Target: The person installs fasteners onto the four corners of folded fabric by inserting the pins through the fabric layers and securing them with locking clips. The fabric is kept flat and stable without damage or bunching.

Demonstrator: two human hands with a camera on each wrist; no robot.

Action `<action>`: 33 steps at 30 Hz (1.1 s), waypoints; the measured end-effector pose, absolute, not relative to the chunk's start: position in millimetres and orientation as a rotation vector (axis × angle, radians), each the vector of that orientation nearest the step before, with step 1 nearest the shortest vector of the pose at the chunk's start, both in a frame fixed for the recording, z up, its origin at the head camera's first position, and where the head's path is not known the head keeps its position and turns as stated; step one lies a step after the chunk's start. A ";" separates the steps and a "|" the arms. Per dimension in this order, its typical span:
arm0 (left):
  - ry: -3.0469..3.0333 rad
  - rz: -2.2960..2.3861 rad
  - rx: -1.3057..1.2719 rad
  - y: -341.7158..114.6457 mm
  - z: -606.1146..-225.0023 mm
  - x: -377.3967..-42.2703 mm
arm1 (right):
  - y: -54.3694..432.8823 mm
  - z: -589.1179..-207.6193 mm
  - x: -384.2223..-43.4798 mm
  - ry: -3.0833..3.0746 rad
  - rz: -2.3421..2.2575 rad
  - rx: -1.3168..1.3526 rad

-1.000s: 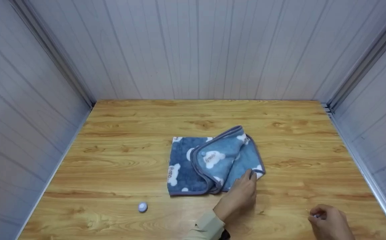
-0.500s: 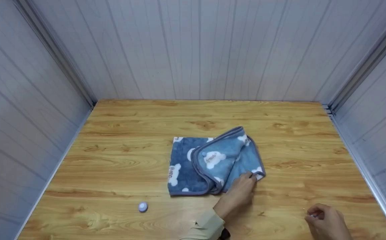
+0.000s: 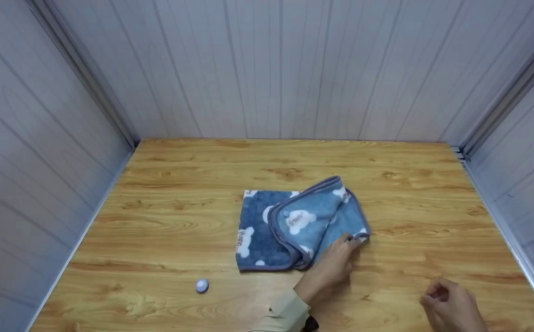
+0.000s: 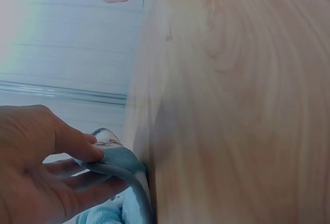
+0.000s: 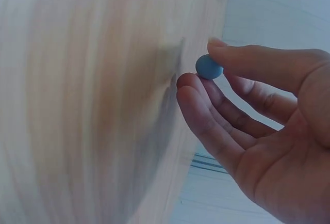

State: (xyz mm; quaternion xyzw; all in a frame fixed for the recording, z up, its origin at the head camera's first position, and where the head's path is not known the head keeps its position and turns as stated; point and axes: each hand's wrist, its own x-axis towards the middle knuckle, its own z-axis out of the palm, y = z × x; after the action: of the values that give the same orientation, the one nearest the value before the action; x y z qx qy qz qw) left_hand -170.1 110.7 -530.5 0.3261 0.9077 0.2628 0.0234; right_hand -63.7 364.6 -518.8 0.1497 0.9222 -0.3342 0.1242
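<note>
A blue fleece blanket (image 3: 262, 249) with white cloud-like patches lies folded on the wooden table, its upper layer turned back at an angle. My left hand (image 3: 333, 263) pinches its bound edge (image 4: 116, 171) near the front right corner, thumb above and fingers beneath. Off to the right, my right hand (image 3: 453, 304) is raised over the table. Between thumb and fingertips it pinches a pin with a round blue head (image 5: 209, 67); its thin shaft (image 4: 143, 1) shows in the left wrist view. A small blue dot (image 3: 286, 214) like that head sits on the turned-back layer.
A small round lilac-and-white piece (image 3: 201, 285) lies on the table (image 3: 156, 230), left of the blanket's front corner. Pale panel walls (image 3: 267, 69) enclose the table at the back and both sides.
The right hand has shifted slightly left with the pin. My left hand keeps its grip on the blanket's edge, and the head view has swung a little.
</note>
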 end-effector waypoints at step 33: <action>2.871 1.140 1.110 80.2 -508.5 -172.3 | 320.9 -491.6 -105.2 2.873 -1.020 0.194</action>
State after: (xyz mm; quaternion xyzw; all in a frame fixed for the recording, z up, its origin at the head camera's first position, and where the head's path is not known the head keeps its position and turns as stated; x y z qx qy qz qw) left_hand -172.3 80.2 -508.5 0.3374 0.8725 0.3464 -0.0703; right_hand -105.2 320.9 -491.6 0.0634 0.9396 -0.3335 0.0434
